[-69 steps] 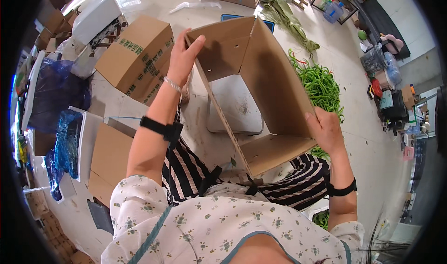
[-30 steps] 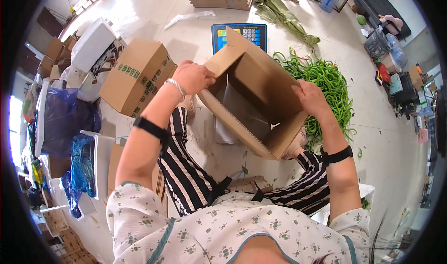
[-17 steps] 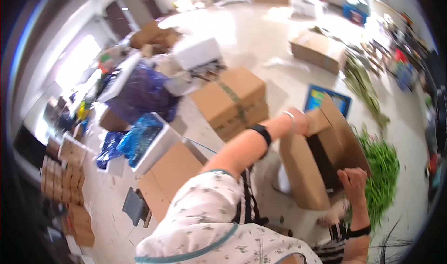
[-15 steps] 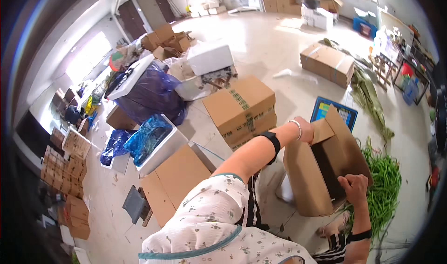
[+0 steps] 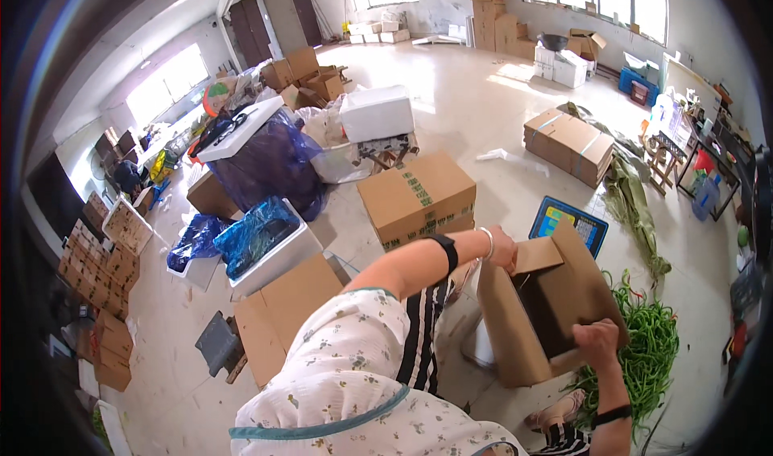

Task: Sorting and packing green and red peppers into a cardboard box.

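An open brown cardboard box (image 5: pixel 515 327) is tilted in front of me, its flaps up and its inside dark. My left hand (image 5: pixel 503 251) is closed on the far left edge of it, beside a folded flap. At the near right side, the fingers of my right hand (image 5: pixel 597 342) are curled over another flap. A heap of long green chili peppers (image 5: pixel 648 347) lies on the floor just right of the box. Behind it sits a blue-rimmed scale with a dark platform (image 5: pixel 592 229). Something white, mostly hidden, shows under the box's left side.
Taped cartons (image 5: pixel 419 194) stand ahead of me. Flattened cardboard (image 5: pixel 555 138) lies bundled at the far right, beside green netting (image 5: pixel 632 206). To the left are an opened carton (image 5: pixel 294 307), a small dark stool (image 5: pixel 219 343) and a white foam box (image 5: pixel 282 255) with blue plastic.
The view has tilted up, showing more windows and the far wall. Both hands keep their hold on the box, which sits slightly farther left in view.
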{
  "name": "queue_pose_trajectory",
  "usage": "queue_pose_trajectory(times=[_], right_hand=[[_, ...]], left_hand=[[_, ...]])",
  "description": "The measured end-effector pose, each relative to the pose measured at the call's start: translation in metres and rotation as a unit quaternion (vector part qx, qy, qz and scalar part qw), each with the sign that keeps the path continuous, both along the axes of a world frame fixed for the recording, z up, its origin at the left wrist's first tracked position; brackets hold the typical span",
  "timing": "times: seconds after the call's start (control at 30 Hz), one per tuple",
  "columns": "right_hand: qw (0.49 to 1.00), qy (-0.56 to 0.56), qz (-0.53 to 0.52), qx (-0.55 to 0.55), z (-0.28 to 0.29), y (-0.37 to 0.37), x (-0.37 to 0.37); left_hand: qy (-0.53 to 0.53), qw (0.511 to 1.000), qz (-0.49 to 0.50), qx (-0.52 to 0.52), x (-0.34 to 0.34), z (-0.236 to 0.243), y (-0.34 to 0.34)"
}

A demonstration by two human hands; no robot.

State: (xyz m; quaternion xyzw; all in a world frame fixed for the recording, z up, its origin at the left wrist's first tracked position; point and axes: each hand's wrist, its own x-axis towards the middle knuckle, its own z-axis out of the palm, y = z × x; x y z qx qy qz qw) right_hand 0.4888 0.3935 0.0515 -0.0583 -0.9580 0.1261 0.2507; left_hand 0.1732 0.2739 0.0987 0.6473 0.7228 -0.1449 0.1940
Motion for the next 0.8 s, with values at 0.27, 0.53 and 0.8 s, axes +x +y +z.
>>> queue_pose_trajectory(times=[0.27, 0.53, 0.8], right_hand=[[0.951, -0.305, -0.043, -0.042, -0.095, -0.003, -0.04], [0.782, 0.029, -0.021, -0.622, -0.058, 0.022, -0.023], [0.958, 0.108, -0.263, -0.048, 0.034, 0.044, 0.044]], left_hand=[[-0.006, 0.989, 0.007, 0.148, 0.022, -0.029, 0.03], [-0.094, 0.929, 0.146, 0.327, 0.05, -0.104, 0.061], [-0.028, 0.929, 0.197, 0.312, 0.058, -0.097, 0.053]])
